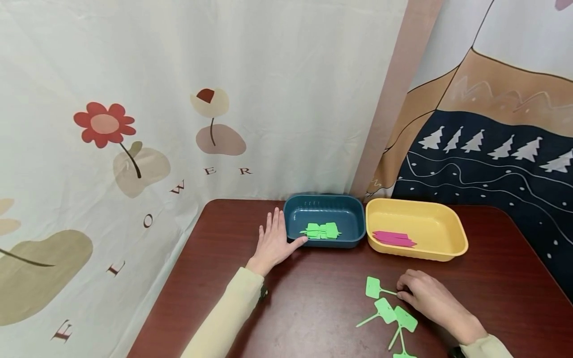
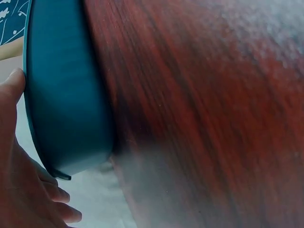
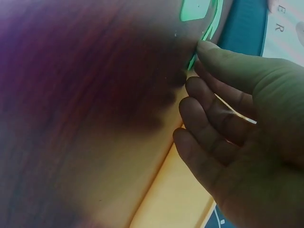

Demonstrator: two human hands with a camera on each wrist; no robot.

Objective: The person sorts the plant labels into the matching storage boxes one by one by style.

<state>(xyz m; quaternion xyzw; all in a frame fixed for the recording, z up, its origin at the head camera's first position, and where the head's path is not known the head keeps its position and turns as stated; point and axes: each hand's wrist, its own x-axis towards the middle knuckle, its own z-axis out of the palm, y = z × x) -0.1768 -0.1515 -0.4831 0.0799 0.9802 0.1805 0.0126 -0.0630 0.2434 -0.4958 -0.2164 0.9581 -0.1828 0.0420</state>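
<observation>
My left hand (image 1: 274, 242) lies spread, fingers straight, against the left end of a dark blue basin (image 1: 324, 244); its thumb touches the front rim. Several bright green T-shaped plant labels (image 1: 323, 230) are piled in that basin. With thumb and fingertips, my right hand (image 1: 427, 296) pinches the thin stem end of a green plant label (image 1: 372, 287) low over the table. Nearer to me, several more green labels (image 1: 385, 310) lie partly overlapping, one cut off by the frame edge. In the right wrist view, the fingers (image 3: 204, 118) curl loosely and the pinched tip is partly hidden.
To the right of the blue basin stands a yellow basin (image 1: 440, 252) with a few magenta pointed strips (image 1: 394, 238) inside. Both are near the back edge of the dark reddish-brown table (image 1: 313, 308). Behind it hangs a printed curtain (image 1: 291, 99).
</observation>
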